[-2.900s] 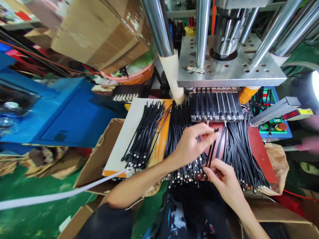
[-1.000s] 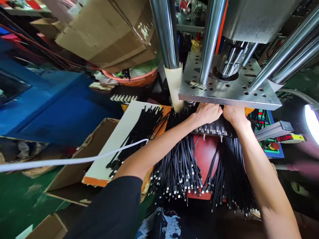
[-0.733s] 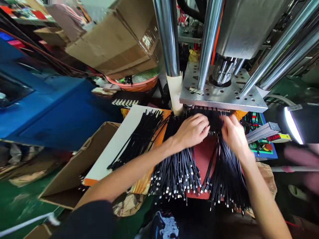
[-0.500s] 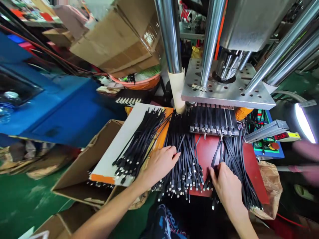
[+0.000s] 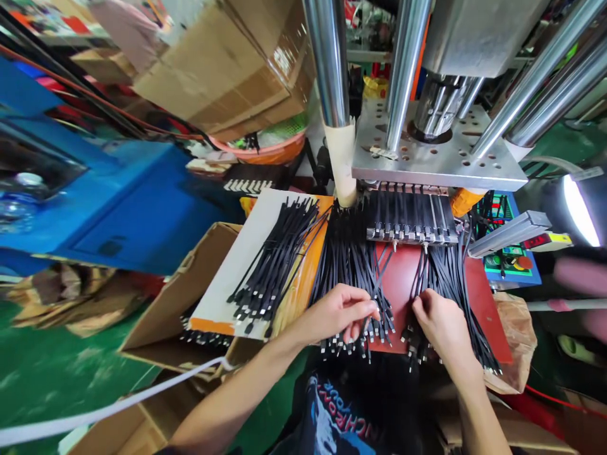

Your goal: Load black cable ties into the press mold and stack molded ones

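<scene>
My left hand (image 5: pixel 345 311) is over the lower end of the middle pile of black cables (image 5: pixel 344 265). Its thumb and forefinger pinch what looks like one cable near the metal plugs. On the right, my right hand (image 5: pixel 442 321) curls round the plug ends of some black cables beside the right-hand bundle (image 5: pixel 450 268); its fingertips are mostly hidden. Behind both hands, a metal mould block (image 5: pixel 411 235) holds a row of cables with their plugs facing me, beneath the raised press plate (image 5: pixel 441 165). A red board (image 5: pixel 401 272) shows between the piles.
Another cable pile (image 5: pixel 277 253) lies on a white board (image 5: pixel 237 272) over an open carton (image 5: pixel 161 309) at left. Shiny press columns (image 5: pixel 327 63) rise behind. A control box (image 5: pixel 515 265), a metal bar (image 5: pixel 509 234) and a bright lamp (image 5: pixel 581 212) stand right.
My left hand has moved right across the middle pile, and its fingers have come together at the plug ends. My right hand stays by the right-hand cables. The view has shifted slightly.
</scene>
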The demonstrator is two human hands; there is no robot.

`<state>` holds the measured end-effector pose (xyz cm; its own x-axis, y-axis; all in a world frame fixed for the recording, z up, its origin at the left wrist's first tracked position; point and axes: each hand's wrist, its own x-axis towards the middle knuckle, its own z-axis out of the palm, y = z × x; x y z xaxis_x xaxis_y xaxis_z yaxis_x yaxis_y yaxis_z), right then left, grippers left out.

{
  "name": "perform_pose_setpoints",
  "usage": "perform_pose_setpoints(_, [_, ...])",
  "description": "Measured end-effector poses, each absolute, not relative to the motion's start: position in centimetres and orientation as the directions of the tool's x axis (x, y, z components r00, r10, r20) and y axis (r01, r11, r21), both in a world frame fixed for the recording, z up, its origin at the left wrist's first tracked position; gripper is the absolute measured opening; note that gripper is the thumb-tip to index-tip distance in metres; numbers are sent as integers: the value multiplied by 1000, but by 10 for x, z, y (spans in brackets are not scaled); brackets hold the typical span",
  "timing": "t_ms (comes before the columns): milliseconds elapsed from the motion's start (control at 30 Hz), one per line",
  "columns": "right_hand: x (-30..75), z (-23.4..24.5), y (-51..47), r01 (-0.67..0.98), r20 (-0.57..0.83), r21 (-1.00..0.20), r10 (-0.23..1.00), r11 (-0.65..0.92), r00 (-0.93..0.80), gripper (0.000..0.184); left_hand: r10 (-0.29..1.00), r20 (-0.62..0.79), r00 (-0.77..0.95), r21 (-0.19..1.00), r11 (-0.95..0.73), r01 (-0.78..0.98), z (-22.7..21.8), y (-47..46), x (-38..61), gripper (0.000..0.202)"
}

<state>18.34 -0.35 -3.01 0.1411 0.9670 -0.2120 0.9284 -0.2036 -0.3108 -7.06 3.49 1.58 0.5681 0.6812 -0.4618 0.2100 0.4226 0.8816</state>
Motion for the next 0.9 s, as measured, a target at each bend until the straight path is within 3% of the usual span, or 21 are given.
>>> perform_pose_setpoints(100, [188, -18, -26, 688, -106, -707, 986, -166, 130, 32, 655, -451, 607, 882, 431, 190, 2, 29, -50, 48])
perform_pose_setpoints(200, [173, -9, -58, 416, -132, -904, 990, -96, -58, 39, 691, -408, 597, 885, 460, 72, -11, 27, -29, 54])
perform_pose_setpoints(300, [162, -9, -79, 342, -234, -929, 941, -141, -246, 41, 704, -376, 602, 893, 450, 31, -13, 21, -20, 50])
perform_pose_setpoints(367, [164, -12, -80, 284, -302, -933, 908, -220, -289, 31, 681, -366, 634, 903, 425, 64, -9, 11, -19, 43])
perform_pose_setpoints(433, [168, -13, -73, 130, -309, -950, 923, -285, -231, 28, 675, -338, 655, 927, 358, 109, -5, -2, -21, 36])
perform_pose_setpoints(533, [165, -12, -58, -75, -260, -964, 964, -256, 49, 34, 706, -258, 660, 963, 133, 235, -2, -18, -25, 33])
perform_pose_setpoints(600, [159, -11, -53, -80, -218, -975, 964, -208, 153, 30, 723, -215, 657, 946, -11, 323, 2, -17, -27, 30])
perform_pose_setpoints(667, [153, -10, -53, -44, -171, -985, 974, -166, 146, 27, 754, -163, 636, 935, -88, 344, 11, -5, -27, 12])
perform_pose_setpoints(767, [149, -11, -58, 29, -112, -993, 988, -115, 105, 26, 790, -2, 613, 960, -169, 222, 29, 27, -23, 39])
perform_pose_setpoints(900, [149, -14, -62, 113, -30, -993, 998, -37, 55, 23, 740, 43, 671, 991, -115, 63, 49, 58, -14, 22])
